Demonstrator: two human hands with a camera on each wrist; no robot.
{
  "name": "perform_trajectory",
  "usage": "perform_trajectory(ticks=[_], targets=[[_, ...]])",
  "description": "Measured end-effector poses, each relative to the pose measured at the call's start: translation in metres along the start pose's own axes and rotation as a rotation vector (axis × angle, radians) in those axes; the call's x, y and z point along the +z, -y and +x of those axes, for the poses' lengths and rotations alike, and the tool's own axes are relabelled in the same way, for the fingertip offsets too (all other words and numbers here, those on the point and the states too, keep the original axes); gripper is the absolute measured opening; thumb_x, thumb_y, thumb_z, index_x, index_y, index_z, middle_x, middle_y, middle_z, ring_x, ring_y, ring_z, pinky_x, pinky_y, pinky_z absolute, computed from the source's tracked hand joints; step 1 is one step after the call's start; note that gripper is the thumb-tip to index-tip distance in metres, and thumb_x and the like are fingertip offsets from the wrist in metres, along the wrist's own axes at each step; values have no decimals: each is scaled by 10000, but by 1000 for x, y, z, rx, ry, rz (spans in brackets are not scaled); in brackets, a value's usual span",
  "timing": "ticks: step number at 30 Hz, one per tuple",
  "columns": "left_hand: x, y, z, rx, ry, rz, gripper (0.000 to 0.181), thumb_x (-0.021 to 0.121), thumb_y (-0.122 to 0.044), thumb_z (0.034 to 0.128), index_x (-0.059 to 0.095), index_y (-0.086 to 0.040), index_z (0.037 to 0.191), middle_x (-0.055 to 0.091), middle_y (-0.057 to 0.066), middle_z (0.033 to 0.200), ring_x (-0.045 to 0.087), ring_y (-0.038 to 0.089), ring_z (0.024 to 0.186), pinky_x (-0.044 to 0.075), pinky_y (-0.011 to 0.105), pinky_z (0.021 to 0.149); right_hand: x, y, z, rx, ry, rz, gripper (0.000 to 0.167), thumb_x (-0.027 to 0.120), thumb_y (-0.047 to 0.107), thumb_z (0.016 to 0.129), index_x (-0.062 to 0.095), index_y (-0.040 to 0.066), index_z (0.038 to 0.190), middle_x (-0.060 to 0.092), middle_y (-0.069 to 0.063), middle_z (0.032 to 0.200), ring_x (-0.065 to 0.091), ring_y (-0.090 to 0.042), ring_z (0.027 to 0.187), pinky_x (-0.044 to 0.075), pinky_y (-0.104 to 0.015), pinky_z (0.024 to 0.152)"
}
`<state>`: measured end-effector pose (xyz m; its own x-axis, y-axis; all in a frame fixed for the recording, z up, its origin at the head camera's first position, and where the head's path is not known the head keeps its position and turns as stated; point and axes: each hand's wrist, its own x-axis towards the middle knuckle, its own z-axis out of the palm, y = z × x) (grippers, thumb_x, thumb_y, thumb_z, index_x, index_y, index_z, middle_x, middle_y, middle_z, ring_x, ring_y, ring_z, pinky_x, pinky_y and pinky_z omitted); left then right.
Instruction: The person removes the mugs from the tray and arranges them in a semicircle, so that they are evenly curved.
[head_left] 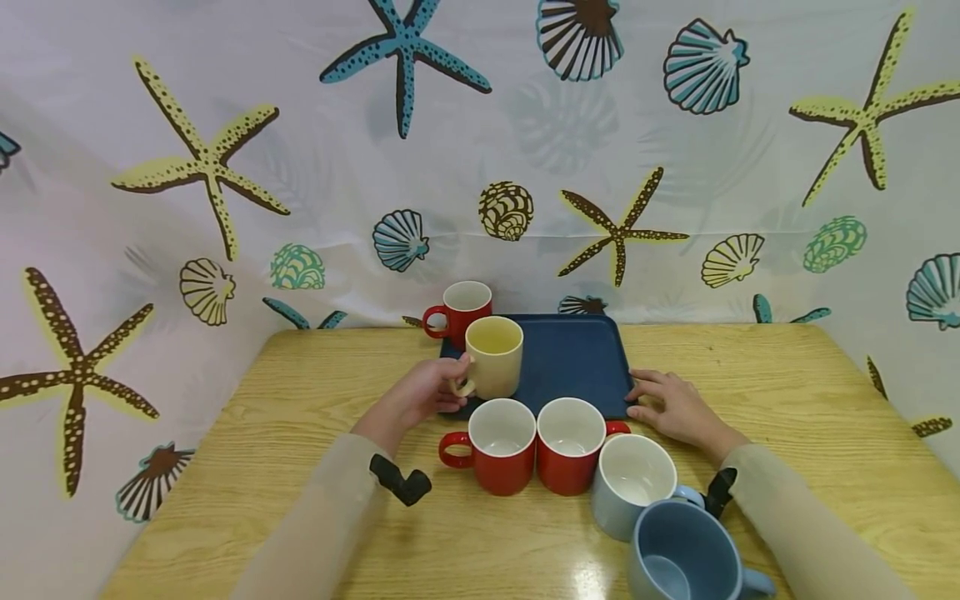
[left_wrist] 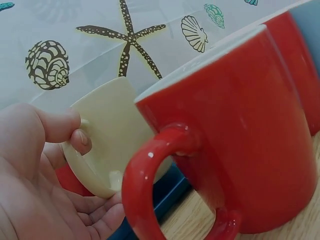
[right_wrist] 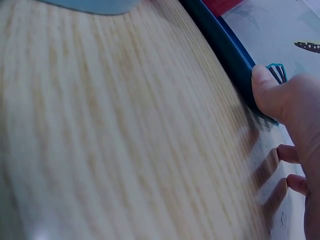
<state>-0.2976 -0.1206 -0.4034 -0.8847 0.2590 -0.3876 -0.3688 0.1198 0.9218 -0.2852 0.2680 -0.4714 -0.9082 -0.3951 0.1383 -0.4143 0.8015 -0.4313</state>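
Observation:
My left hand (head_left: pixel 429 389) pinches the handle of a cream mug (head_left: pixel 497 367), thumb and finger on the handle as the left wrist view shows. The mug stands upright over the near left part of a dark blue tray (head_left: pixel 573 362); whether its base touches the tray I cannot tell. Behind it a red mug (head_left: pixel 467 312) with a white inside is at the tray's far left corner. At the tray's right edge rests my right hand (head_left: pixel 675 406), its thumb (right_wrist: pixel 267 92) against the rim and its fingers loosely spread.
In front of the tray stand two red mugs (head_left: pixel 504 458) (head_left: pixel 567 458), side by side. Nearer and to the right are a light blue mug (head_left: pixel 633 492) and a darker blue mug (head_left: pixel 686 554), close to my right forearm. A shell-patterned curtain (head_left: pixel 465 167) hangs behind the wooden table (head_left: pixel 337 367).

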Motion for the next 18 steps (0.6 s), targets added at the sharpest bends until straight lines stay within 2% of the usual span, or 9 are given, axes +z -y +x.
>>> perform_trajectory(ticks=[4, 11, 18], targets=[[-3, 1, -3, 10, 10, -4, 363, 504, -395, 940, 497, -61, 800, 570, 224, 1051, 547, 260, 833, 466, 329, 794, -1, 0, 0, 3, 3, 1, 229, 645, 343, 866, 683, 180, 1021, 433, -138, 1390, 353, -409, 1254, 232, -614, 984], [-11, 4, -8, 51, 29, 40, 380, 482, -401, 951, 496, -58, 790, 571, 231, 1050, 564, 237, 789, 481, 307, 765, -2, 2, 0, 0, 2, 1, 213, 649, 328, 865, 684, 180, 1015, 438, -142, 1386, 365, -406, 1245, 236, -614, 980], [-20, 10, -14, 53, 48, 47, 412, 498, -438, 931, 497, -35, 844, 555, 207, 1045, 565, 259, 838, 478, 317, 801, -2, 4, -1, 3, -5, 9, 204, 654, 313, 863, 684, 176, 1010, 441, -146, 1381, 371, -408, 1237, 236, -618, 981]])
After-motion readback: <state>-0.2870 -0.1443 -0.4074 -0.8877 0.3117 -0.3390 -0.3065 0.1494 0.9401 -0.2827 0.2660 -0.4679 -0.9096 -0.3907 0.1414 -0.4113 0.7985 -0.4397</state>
